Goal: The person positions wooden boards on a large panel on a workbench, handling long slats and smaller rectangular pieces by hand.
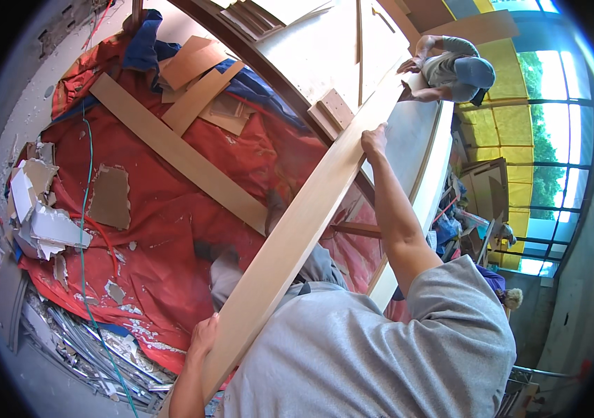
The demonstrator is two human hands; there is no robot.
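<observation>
A long, pale wooden board (297,247) runs slantwise from the lower left, close against my body, up to the top right. My left hand (203,336) is closed on its left edge near the lower end. Stretched far forward, my right hand (375,139) grips the opposite edge farther up, partly hiding its fingers. At the board's far end, a person in a cap (474,72) leans over it with both hands (410,66) at the end. The far part of the board lies over a white-topped workbench (318,45).
A red tarp (164,258) covers the floor, with another plank (178,153) and offcuts on it. Broken white board pieces (39,209) and metal strips (95,355) lie at left. A green cord (84,230) crosses there. Small blocks (332,111) sit by the bench edge.
</observation>
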